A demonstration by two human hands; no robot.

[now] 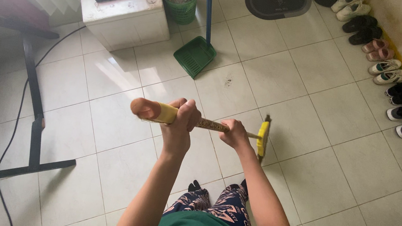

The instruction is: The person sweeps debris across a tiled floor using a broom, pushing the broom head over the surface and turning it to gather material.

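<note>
The person stands on the pale tiled floor and holds a long broom with a yellow-sleeved wooden handle in both hands. The left hand is clamped around the handle near its rounded upper end, fingers wrapped over the top. The right hand grips lower down, fingers closed around the shaft, just short of the yellow broom head, which rests on the floor. A green plastic dustpan with a blue upright handle stands well apart, beyond the hands. A row of shoes lines the wall to the right.
</note>
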